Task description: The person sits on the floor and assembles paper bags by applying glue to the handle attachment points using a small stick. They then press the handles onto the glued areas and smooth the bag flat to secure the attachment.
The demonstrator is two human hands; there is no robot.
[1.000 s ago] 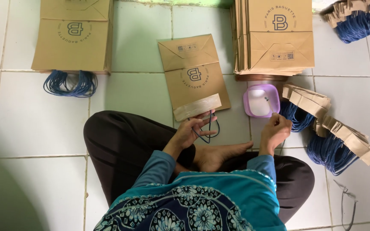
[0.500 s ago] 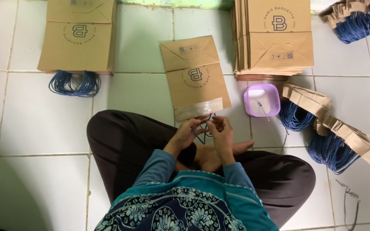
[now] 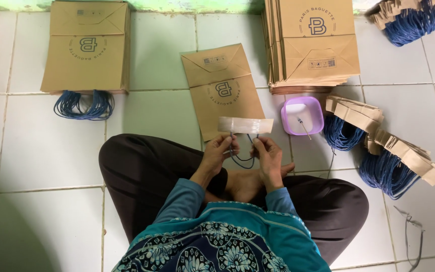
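**Both hands holding a cord handle over a flat paper bag**

Sitting cross-legged on the white tiled floor (image 3: 36, 166), looking straight down. Left hand (image 3: 218, 153) and right hand (image 3: 267, 155) raised side by side just above the knees, fingers of each pinched shut on the blue cord of a handle piece. Holding up the handle strip (image 3: 245, 125), a pale brown paper band lying level across the two hands, its glossy face catching light, with the blue cord loop (image 3: 242, 160) hanging down between the wrists. Overlapping the lower edge of the single flat brown paper bag (image 3: 220, 85), lying on the floor directly ahead, bottom fold facing up.

Sitting just right of that bag: a small lilac tub (image 3: 302, 115) with a thin stick resting inside. Lying further right: a fanned row of spare handle strips (image 3: 388, 146) with blue cords. Standing behind the tub: a tall stack of plain bags (image 3: 313, 45). Resting at far left: a lower stack of bags with handles (image 3: 87, 50), blue loops poking out toward the knees.
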